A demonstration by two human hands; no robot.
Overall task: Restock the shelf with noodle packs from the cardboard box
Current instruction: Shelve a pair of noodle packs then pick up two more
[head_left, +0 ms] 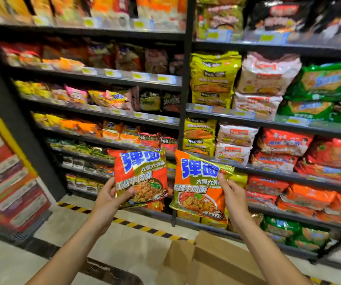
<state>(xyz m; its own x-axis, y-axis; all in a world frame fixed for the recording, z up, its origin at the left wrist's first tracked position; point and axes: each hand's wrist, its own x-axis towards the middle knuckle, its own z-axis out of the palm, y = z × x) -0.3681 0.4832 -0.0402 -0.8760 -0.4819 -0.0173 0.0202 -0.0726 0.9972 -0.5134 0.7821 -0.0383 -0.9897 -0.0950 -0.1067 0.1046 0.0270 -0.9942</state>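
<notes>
Before the shelf (112,118), left grip (112,195) and right grip (232,195) each pinch a noodle pack (143,173).

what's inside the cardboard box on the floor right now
Nothing inside can be made out. Only the open flaps of the cardboard box show, at the bottom edge beneath the right forearm; its interior is cut off. The left hand and right hand each grip a noodle pack.

Both held packs read 弹面 in blue: red pack (140,175) adds 红烧牛肉面, orange pack (198,186) 牛肉面.
</notes>
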